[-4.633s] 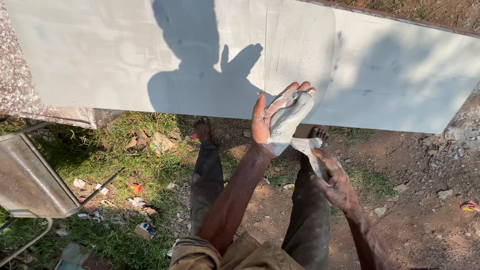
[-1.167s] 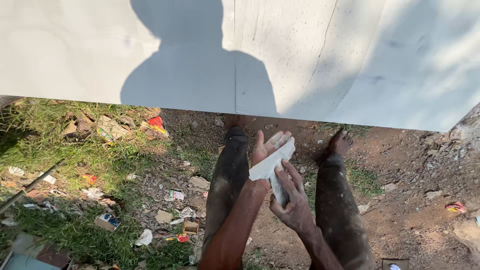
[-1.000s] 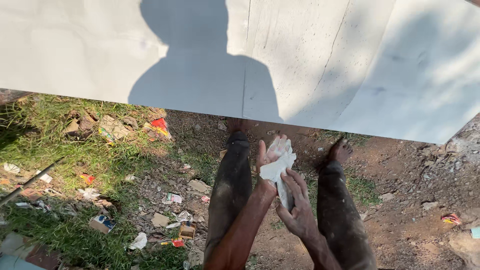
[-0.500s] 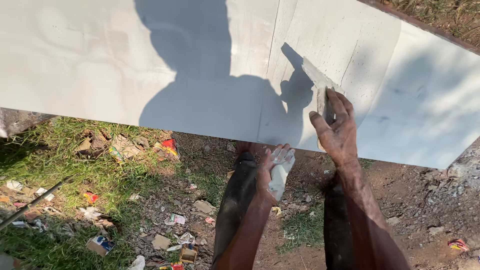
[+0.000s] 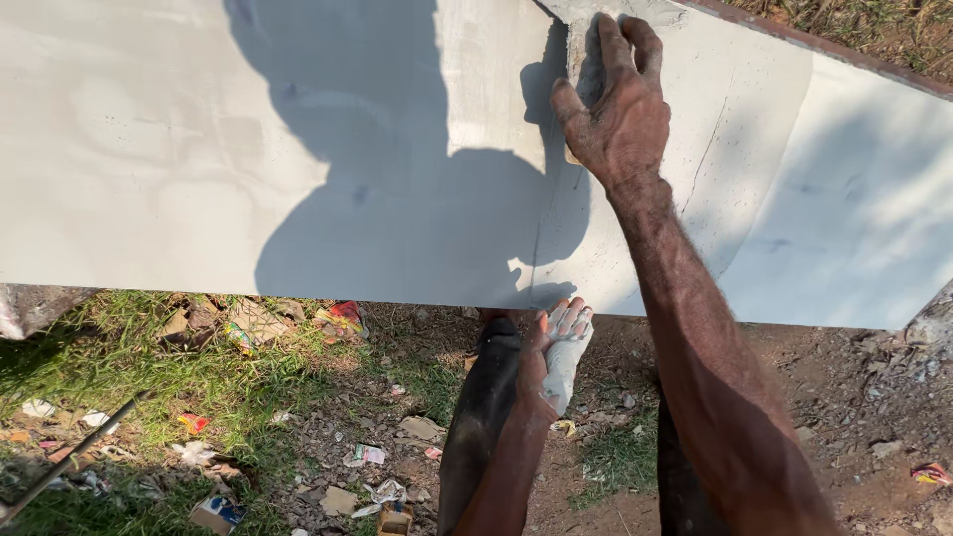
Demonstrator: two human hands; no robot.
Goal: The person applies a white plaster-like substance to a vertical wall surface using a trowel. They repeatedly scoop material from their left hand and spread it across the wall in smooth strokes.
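lower left of frame: a thin dark rod point(image 5: 69, 459) lies slanted over grass point(image 5: 129, 377) strewn with litter point(image 5: 342, 316) and small scraps. upper half of frame: a pale grey wall point(image 5: 199, 149) spans the full width, carrying the person's shadow left of centre. lower centre: left hand point(image 5: 551, 352) hangs below the wall's bottom edge, over bare dirt point(image 5: 824, 397), fingers curled in a loose grip around a lump of white putty point(image 5: 564, 362); palm and fingertips are smeared white. upper centre right: right hand point(image 5: 615, 99) is pressed against the wall, fingers spread and closed on a flat putty blade point(image 5: 578, 60), only its pale edge showing beside the thumb; the blade touches the wall surface amid rough fresh putty near the top edge. far lower right: a red scrap point(image 5: 931, 473) on the dirt.
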